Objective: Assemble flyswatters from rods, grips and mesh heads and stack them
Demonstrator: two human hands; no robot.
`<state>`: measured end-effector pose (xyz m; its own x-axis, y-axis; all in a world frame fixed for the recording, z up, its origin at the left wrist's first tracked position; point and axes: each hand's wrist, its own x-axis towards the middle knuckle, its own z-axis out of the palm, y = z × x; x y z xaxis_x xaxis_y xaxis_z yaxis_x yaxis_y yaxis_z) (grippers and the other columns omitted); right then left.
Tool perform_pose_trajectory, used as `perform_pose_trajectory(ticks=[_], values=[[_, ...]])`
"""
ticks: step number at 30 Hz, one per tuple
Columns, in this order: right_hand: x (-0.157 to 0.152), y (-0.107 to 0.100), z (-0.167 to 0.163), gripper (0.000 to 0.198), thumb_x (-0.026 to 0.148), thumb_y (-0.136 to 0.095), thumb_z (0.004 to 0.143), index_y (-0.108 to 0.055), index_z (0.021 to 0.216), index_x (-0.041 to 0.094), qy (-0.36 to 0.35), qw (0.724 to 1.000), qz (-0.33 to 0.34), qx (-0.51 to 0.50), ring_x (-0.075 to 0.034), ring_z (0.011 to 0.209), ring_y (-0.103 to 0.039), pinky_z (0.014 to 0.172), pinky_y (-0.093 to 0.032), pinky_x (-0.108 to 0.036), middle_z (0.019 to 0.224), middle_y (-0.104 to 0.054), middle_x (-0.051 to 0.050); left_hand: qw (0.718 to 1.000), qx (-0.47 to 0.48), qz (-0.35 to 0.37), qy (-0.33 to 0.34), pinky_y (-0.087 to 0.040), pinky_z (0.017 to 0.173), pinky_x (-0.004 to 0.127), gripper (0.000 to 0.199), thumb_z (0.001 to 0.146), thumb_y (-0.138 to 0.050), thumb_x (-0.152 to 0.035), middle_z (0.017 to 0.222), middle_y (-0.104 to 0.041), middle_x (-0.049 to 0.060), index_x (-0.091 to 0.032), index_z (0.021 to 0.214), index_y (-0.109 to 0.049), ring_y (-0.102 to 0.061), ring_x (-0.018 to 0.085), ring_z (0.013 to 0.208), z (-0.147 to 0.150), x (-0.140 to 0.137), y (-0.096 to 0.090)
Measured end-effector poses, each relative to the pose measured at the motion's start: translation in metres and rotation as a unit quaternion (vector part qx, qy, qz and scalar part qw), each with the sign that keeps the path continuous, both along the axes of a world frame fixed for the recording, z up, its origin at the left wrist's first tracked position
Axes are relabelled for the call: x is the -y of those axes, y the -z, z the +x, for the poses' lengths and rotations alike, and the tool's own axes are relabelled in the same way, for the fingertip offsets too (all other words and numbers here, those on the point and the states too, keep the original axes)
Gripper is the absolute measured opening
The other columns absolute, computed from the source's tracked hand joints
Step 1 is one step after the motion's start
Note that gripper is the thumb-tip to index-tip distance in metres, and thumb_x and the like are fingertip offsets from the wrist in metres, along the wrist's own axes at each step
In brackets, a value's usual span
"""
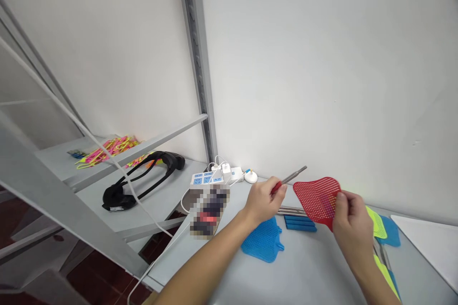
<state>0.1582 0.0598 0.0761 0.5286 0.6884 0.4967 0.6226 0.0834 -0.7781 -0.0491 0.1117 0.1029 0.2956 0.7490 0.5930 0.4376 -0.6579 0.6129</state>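
My left hand [263, 200] is closed round a metal rod [295, 173] with a red grip, its bare tip pointing up and right. In my right hand [352, 221] is a red perforated fly swatter head [318, 198], pinched at its right edge. Rod and head are apart. Below my left hand lie blue fly swatter heads [263, 243], partly under the forearm. Metal rods [291, 211] and blue tube-shaped grips [300, 223] rest on the table between my hands. Beside my right wrist are yellow swatter heads [377, 223] and a blue one [390, 231], partly hidden.
A power strip [207, 179] with plugged-in chargers and a round white device [251, 177] stand by the wall. A blurred phone-like object [210, 212] lies nearby. Left, a shelf holds a black headset-like frame [143, 181] and pink-yellow strands [109, 150]. A white cable [107, 152] crosses the shelf post.
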Motion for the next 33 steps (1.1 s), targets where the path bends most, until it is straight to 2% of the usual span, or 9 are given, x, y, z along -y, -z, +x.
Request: perform_pose_trajectory(ticks=[3,5,8,10,12,18,26,33], values=[[0.002,0.002,0.014,0.042,0.058,-0.044,0.092,-0.056,0.100,0.020,0.044,0.987,-0.020,-0.156,-0.022,0.075,-0.059,0.058,-0.045,-0.034,0.089,-0.064,-0.006,0.999,-0.048,0.007,0.005,-0.033,0.055,0.024,0.030,0.095,-0.043,-0.036,0.058,-0.050,-0.002,-0.021,0.076,-0.060,-0.046,0.012,0.054,-0.014,0.006,0.023],[0.004,0.008,0.019,0.042,0.060,-0.048,0.089,-0.057,0.097,0.019,0.009,0.966,-0.004,-0.257,-0.021,0.072,-0.060,0.058,-0.048,-0.033,0.088,-0.065,-0.005,0.997,-0.081,0.013,0.013,-0.034,0.056,0.025,0.028,0.094,-0.044,-0.035,0.058,-0.052,-0.002,-0.021,0.076,-0.060,-0.047,0.013,0.054,-0.020,0.011,0.033],[0.007,0.015,0.019,0.039,0.054,-0.063,0.082,-0.058,0.097,0.018,-0.077,0.907,0.031,-0.413,-0.018,0.067,-0.063,0.055,-0.054,-0.033,0.089,-0.066,-0.004,0.991,-0.131,0.018,0.027,-0.032,0.055,0.025,0.028,0.093,-0.046,-0.034,0.058,-0.054,-0.001,-0.021,0.074,-0.061,-0.049,0.013,0.054,-0.021,0.017,0.041],[0.009,0.016,0.017,0.040,0.046,-0.072,0.076,-0.059,0.101,0.017,-0.103,0.880,0.043,-0.462,-0.017,0.068,-0.065,0.056,-0.058,-0.031,0.094,-0.067,-0.005,0.986,-0.159,0.021,0.037,-0.032,0.055,0.025,0.027,0.093,-0.047,-0.035,0.059,-0.056,0.000,-0.022,0.073,-0.061,-0.052,0.013,0.054,-0.017,0.018,0.044],[0.012,0.014,0.013,0.041,0.040,-0.074,0.074,-0.060,0.105,0.018,-0.113,0.874,0.052,-0.469,-0.017,0.072,-0.066,0.058,-0.060,-0.031,0.098,-0.067,-0.004,0.983,-0.179,0.025,0.044,-0.033,0.056,0.026,0.027,0.092,-0.047,-0.035,0.060,-0.059,0.000,-0.022,0.074,-0.062,-0.054,0.014,0.056,-0.014,0.017,0.046],[0.016,0.013,0.001,0.027,0.030,-0.063,0.080,-0.058,0.106,0.021,-0.118,0.872,0.119,-0.459,-0.019,0.083,-0.067,0.066,-0.061,-0.036,0.101,-0.066,-0.002,0.977,-0.210,0.030,0.030,-0.034,0.057,0.025,0.027,0.094,-0.045,-0.033,0.064,-0.063,0.001,-0.022,0.081,-0.064,-0.056,0.014,0.058,-0.021,0.008,0.047],[0.018,0.020,-0.007,0.029,0.033,-0.059,0.085,-0.056,0.112,0.025,-0.137,0.889,0.131,-0.417,-0.019,0.085,-0.066,0.071,-0.060,-0.039,0.106,-0.065,-0.001,0.970,-0.239,0.040,0.025,-0.034,0.058,0.024,0.026,0.095,-0.044,-0.036,0.066,-0.064,-0.001,-0.022,0.085,-0.064,-0.057,0.014,0.060,-0.024,0.003,0.047],[0.022,0.014,-0.013,0.024,0.033,-0.057,0.087,-0.052,0.109,0.026,-0.143,0.888,0.177,-0.400,-0.019,0.087,-0.067,0.069,-0.060,-0.038,0.110,-0.064,-0.002,0.968,-0.243,0.055,0.013,-0.032,0.058,0.025,0.027,0.096,-0.044,-0.037,0.065,-0.063,-0.001,-0.022,0.085,-0.063,-0.055,0.013,0.059,-0.025,0.001,0.048]])
